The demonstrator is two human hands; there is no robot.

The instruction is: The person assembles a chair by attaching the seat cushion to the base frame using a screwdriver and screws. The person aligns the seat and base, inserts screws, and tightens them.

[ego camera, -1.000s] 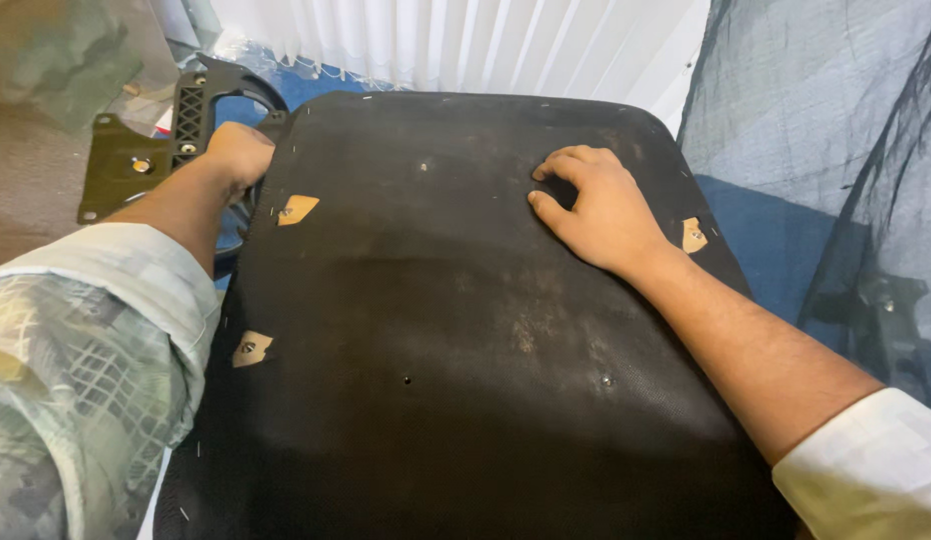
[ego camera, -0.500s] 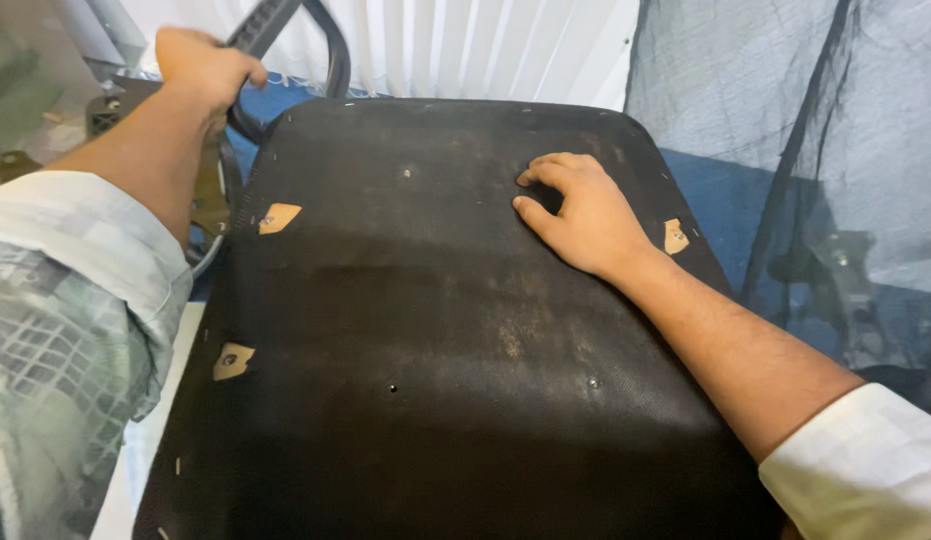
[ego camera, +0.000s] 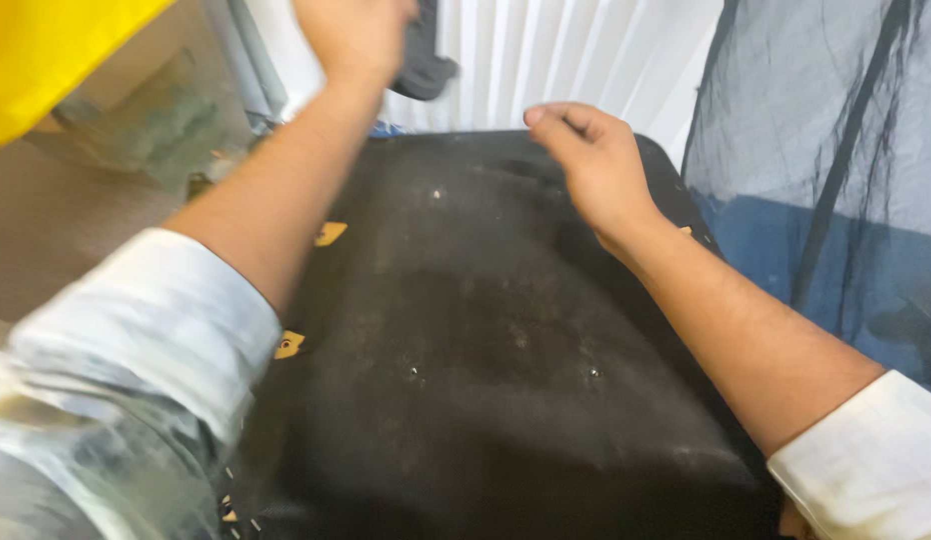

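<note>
The left hand (ego camera: pixel 354 35) was raised at the far left, up against the white blinds (ego camera: pixel 546 50), its fingers closed around a dark plastic part (ego camera: pixel 426 55) that blurred at the top edge, so how much of the part it gripped I could not tell. The right hand (ego camera: pixel 596 165) hovered half open, fingers curled loosely and holding nothing, just above the far right corner of the black seat base (ego camera: pixel 486 350). That base lay flat beneath and between both forearms, reaching from the near edge to the blinds, with black mesh fabric (ego camera: pixel 836 150) hanging on the right.
</note>
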